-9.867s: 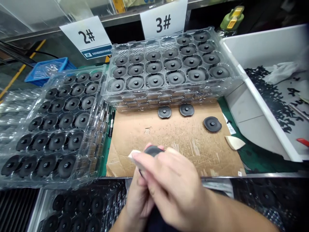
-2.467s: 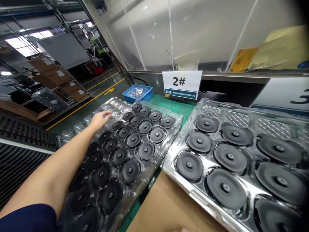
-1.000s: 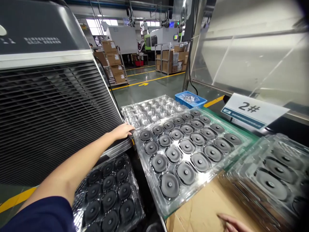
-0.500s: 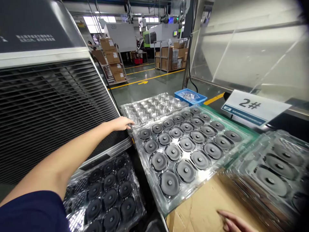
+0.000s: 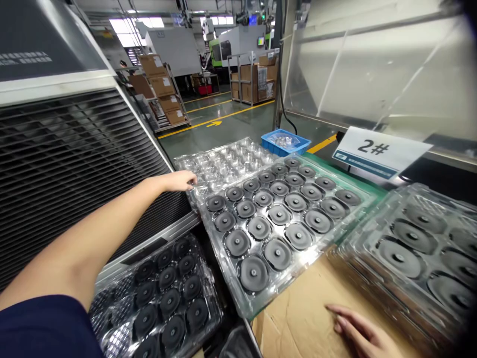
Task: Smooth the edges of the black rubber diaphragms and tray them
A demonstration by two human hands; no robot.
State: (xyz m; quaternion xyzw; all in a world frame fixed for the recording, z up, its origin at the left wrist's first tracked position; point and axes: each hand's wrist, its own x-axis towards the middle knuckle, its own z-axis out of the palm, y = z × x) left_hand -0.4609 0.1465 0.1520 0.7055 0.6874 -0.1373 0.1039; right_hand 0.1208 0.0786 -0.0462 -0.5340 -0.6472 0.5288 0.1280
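Observation:
My left hand (image 5: 182,180) reaches out to the near left corner of a clear plastic tray (image 5: 234,161), its fingers curled together at the tray's edge. That tray has moulded hollows and no dark parts in it. Against it lies another clear tray (image 5: 250,293) full of round dark grey parts (image 5: 279,215), each with a small knob in the middle. Low on the right, my right hand (image 5: 359,330) hovers over or rests on brown cardboard (image 5: 301,315); which, I cannot tell. Its index finger is stretched out and it holds nothing visible.
Stacked filled trays (image 5: 406,238) stand at the right on cardboard. A lower tray of black parts (image 5: 169,301) sits at the left, beneath a slatted machine panel (image 5: 67,174). Behind are a blue bin (image 5: 286,144) and a "2#" sign (image 5: 380,151).
The view has swung slightly, so the scene sits further left and higher. My left hand stays at the clear tray's corner. More of my right hand shows over the cardboard.

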